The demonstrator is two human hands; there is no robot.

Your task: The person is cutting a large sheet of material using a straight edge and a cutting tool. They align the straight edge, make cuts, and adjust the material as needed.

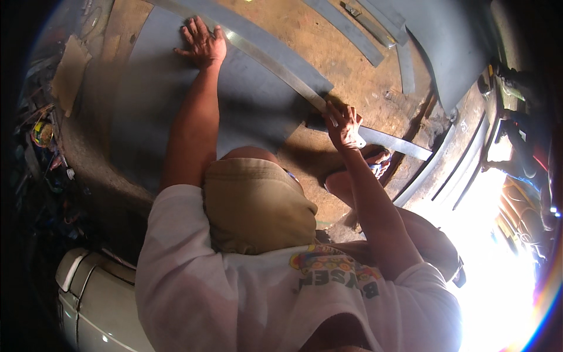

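My left hand [205,46] lies flat with fingers spread on a dark grey metal sheet [158,88], its fingertips near a long, shiny metal straightedge [272,70]. The straightedge runs slantwise across the sheet. At its near right end, my right hand [345,126] has bent fingers closed around the tip. A pale metal strip [399,145] passes beneath or beside that hand and reaches toward the right. Part of the right hand's underside is hidden, so I cannot tell whether it also touches the strip.
The sheet rests on a worn brown wooden board [375,88]. Grey metal offcuts [346,29] lie beyond, and a larger grey sheet [451,47] stands at the far right. My sandalled foot [378,164] is beside the strip. Cardboard [70,73] and clutter line the left side.
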